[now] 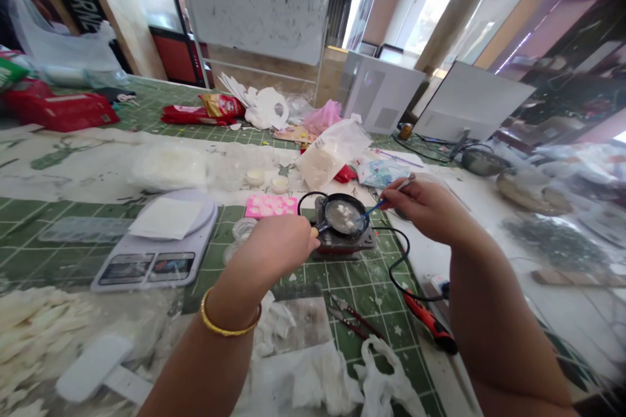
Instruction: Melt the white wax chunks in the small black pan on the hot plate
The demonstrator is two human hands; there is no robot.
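A small black frying pan sits on a small hot plate. White lumps lie in a cloudy liquid inside it. My left hand, with a gold bangle on the wrist, is closed around the pan's handle at the left. From the right, my right hand pinches a thin blue stick whose lower end reaches into the pan at its right side. Just behind my left hand lies a pink mould with white pieces in it.
A kitchen scale with white paper stands at the left, near a bag of white flakes. Scissors, a red-black tool and crumpled white plastic lie in front. Behind the pan is a bag of powder; a black cable runs right.
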